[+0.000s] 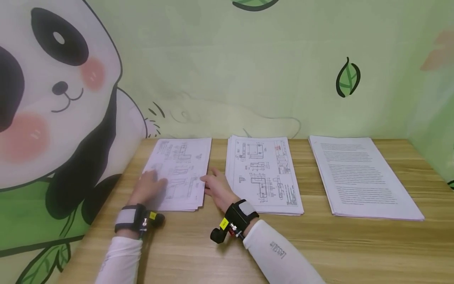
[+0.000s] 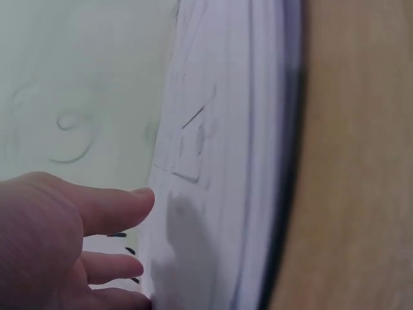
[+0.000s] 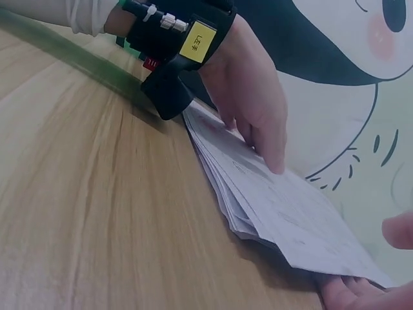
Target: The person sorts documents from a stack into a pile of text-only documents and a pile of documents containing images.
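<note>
A stack of printed technical drawings (image 1: 181,169) lies at the left of the table, its sheets slightly uneven at the lower right corner. My left hand (image 1: 147,186) rests over the left side of this stack, thumb pointing across the paper. At its right edge is my right hand (image 1: 221,189), fingertips touching the paper's side. In the right wrist view the fingers (image 3: 352,294) reach beneath the overhanging edge of the upper sheets (image 3: 310,232), while the thumb stands apart above. The left wrist view has the left thumb and fingers (image 2: 113,268) spread beside the pages.
A second stack of drawings (image 1: 264,177) lies in the middle, close to my right forearm. Farther right is a stack of text pages (image 1: 361,177). Behind the wooden table (image 1: 198,252) rises a green wall (image 1: 227,79) with a painted panda (image 1: 71,98).
</note>
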Demonstrator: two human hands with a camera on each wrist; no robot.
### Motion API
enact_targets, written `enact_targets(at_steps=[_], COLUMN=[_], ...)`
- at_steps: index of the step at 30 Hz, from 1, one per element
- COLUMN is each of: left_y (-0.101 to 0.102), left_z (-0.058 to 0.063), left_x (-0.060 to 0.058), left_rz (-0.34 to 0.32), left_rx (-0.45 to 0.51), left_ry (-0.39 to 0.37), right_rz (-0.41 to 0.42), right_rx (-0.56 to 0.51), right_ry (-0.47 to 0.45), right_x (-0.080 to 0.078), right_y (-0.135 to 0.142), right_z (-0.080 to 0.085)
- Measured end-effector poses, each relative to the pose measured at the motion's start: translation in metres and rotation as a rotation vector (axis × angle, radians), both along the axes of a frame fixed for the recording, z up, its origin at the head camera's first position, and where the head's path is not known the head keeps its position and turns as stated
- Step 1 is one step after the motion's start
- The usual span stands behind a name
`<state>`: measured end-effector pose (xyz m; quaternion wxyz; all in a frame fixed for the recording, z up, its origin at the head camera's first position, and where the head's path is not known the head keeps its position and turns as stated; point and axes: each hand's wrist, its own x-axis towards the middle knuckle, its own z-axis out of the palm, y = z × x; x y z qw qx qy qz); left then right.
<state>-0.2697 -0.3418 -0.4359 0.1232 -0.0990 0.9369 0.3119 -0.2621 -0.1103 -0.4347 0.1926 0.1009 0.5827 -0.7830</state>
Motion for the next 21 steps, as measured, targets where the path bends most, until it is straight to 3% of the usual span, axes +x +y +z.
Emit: enact_targets(at_steps=[7, 15, 21], left_y=[0.014, 0.024, 0.024], left_z=[0.012, 0.020, 0.022], left_x=[0.005, 0.008, 0.009], left_rz=[-0.030, 0.041, 0.056], left_rx=[0.062, 0.033, 0.091], left_ry=[-0.058, -0.008, 0.000], right_rz=[-0.025, 0.004, 0.018], right_rx=[0.092, 0.337, 0.348], right_ry=[0.051, 0.090, 0.125], right_x=[0.000, 0.005, 0.006], right_y=[0.001, 0.008, 0.015], right_z=[-0.003, -0.001, 0.004])
